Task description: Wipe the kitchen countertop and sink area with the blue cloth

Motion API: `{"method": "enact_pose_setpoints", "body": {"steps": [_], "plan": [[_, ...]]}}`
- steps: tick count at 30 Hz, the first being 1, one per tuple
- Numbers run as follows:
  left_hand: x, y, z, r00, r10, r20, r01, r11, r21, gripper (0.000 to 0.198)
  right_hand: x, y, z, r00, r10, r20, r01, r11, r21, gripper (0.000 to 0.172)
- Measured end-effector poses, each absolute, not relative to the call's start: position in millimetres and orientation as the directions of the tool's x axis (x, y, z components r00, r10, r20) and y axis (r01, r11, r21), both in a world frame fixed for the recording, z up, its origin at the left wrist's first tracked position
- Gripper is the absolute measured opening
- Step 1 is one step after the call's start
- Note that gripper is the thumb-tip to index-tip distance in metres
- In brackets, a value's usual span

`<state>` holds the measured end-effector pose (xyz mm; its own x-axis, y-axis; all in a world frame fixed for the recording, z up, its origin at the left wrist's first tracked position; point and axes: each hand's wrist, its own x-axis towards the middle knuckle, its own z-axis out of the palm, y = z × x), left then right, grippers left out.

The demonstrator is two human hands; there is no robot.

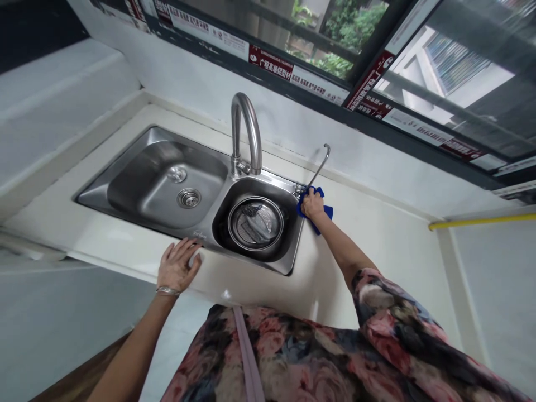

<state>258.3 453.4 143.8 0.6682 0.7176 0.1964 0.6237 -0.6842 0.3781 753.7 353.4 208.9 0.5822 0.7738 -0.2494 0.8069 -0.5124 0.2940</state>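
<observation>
My right hand (pixel 312 203) is closed on a blue cloth (pixel 323 212), pressed down at the right rim of the steel double sink (pixel 151 216). Just beyond it rises a thin curved metal spout (pixel 322 162), whose base is partly behind the cloth. My left hand (pixel 178 265) lies flat on the counter's front part, fingers stretched out and their tips at the sink's front rim. In the right basin sits a round perforated metal colander (pixel 274 234) with something crumpled and transparent inside.
A tall arched faucet (pixel 246 120) stands behind the divider between the basins. The left basin (pixel 138 173) has a drain (pixel 189 198). Pale countertop (pixel 372 223) extends right of the sink. A window frame (pixel 318 89) runs along the back, and a yellow pipe (pixel 481 221) is at right.
</observation>
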Motion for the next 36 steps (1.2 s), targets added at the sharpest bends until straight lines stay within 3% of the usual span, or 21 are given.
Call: {"method": "enact_pose_setpoints", "body": {"steps": [7, 15, 20, 36], "plan": [[258.6, 453.9, 143.2, 0.675, 0.703, 0.225, 0.618, -0.704, 0.350, 0.041, 734.6, 331.6, 207.6, 0.499, 0.817, -0.288, 0.863, -0.439, 0.249, 0.038], [259.2, 453.9, 144.5, 0.672, 0.704, 0.231, 0.621, -0.705, 0.343, 0.042, 722.4, 322.0, 196.0, 0.465, 0.860, -0.212, 0.876, -0.411, 0.253, 0.046], [258.0, 455.4, 143.6, 0.676, 0.703, 0.219, 0.627, -0.706, 0.330, 0.042, 716.8, 335.1, 188.3, 0.517, 0.828, -0.219, 0.846, -0.453, 0.283, 0.050], [252.9, 456.8, 145.1, 0.703, 0.679, 0.213, 0.627, -0.732, 0.266, 0.040, 696.7, 377.1, 176.2, 0.578, 0.785, -0.225, 0.816, -0.560, 0.141, 0.051]]}}
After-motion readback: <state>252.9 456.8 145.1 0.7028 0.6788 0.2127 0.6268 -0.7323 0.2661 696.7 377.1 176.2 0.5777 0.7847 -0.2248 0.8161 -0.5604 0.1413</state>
